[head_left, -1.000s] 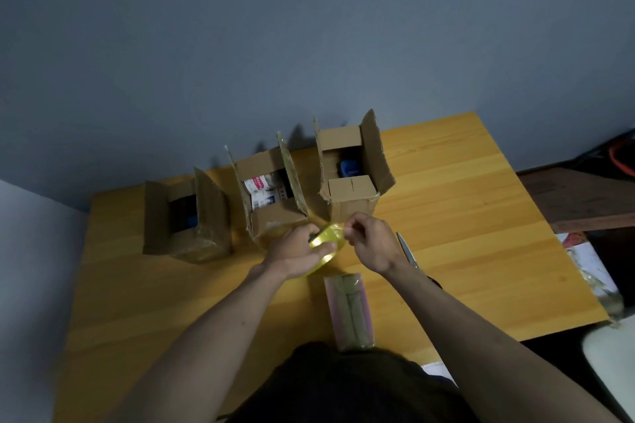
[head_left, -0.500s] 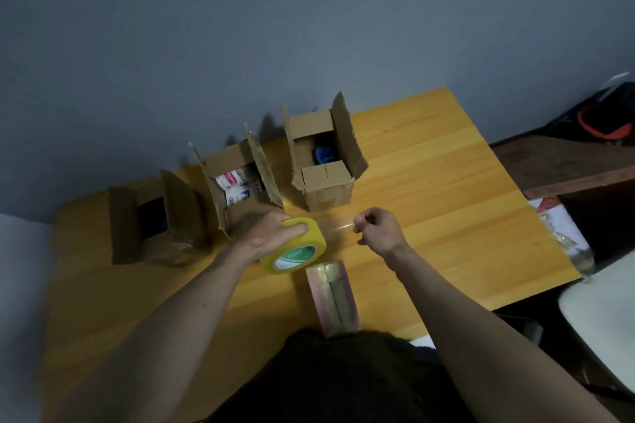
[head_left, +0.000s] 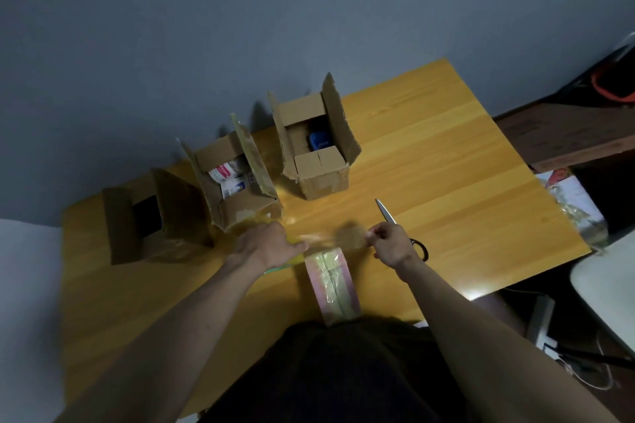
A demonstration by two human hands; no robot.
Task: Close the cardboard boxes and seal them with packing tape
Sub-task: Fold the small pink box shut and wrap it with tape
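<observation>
The left hand (head_left: 266,244) lay over the yellow tape roll (head_left: 292,256), its grip closed round the roll, which sat low over the worktop (head_left: 446,182) and was mostly hidden by the hand. The right hand (head_left: 391,244) held its grip pinched on the free end of the clear tape strip (head_left: 330,237); the strip ran between the two hands and showed only as a blurred sheen. Just below the strip lay a flat pink-and-green package (head_left: 332,285), near the front edge. Behind the right hand lay scissors (head_left: 398,227), blades pointing away, handles partly hidden by the wrist.

Three cardboard boxes stood along the far side, all with flaps up: the left box (head_left: 151,216), dark inside; the middle box (head_left: 233,178), holding white printed packets; the right box (head_left: 316,148), holding a blue object. The middle box stood just beyond the left hand.
</observation>
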